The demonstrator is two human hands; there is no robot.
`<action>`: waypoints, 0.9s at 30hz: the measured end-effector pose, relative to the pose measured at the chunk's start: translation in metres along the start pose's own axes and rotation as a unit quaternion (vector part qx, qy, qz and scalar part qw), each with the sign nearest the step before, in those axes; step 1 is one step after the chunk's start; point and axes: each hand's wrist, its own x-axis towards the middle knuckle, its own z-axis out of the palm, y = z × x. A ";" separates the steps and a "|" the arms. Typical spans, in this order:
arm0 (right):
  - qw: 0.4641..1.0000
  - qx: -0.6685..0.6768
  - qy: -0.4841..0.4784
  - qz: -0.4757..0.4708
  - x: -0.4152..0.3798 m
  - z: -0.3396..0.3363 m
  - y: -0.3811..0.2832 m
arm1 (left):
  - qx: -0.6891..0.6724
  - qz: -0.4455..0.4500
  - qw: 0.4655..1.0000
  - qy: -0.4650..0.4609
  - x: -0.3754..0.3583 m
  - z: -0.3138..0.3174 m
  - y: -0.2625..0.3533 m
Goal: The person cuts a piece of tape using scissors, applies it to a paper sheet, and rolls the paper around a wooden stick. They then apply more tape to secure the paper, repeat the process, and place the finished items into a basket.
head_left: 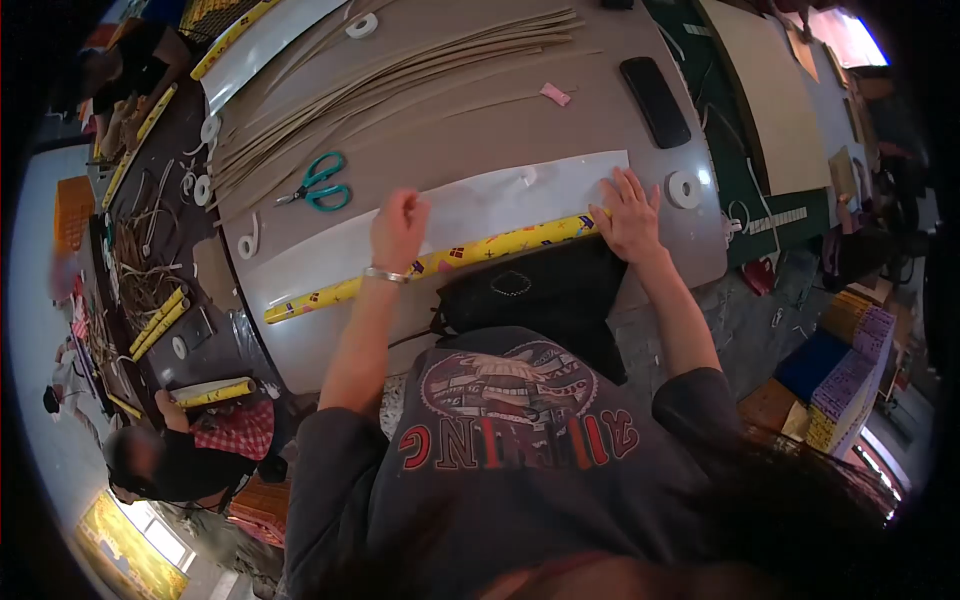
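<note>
A roll of yellow patterned paper (480,251) lies slantwise across the table in front of me, with its white unrolled part (470,198) spreading out behind it. My right hand (631,215) rests at the right end of the roll, fingers spread over the paper's edge. Above the middle of the roll is my left hand (398,232), its fingers curled closed; anything inside them is hidden. Teal-handled scissors (322,184) lie beyond the paper to the left. A roll of white tape (683,189) sits just right of my right hand.
Long brown strips (400,85) run across the back of the table (470,130). A black phone (655,102), a pink packet (554,94) and another tape roll (361,26) lie there too. A black bag (530,295) is against my front. At left, a person (190,450) holds another yellow roll.
</note>
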 end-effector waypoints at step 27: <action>0.997 -0.025 -0.063 0.043 -0.002 0.004 0.001 | 0.237 -0.030 0.964 0.116 -0.029 -0.131 -0.167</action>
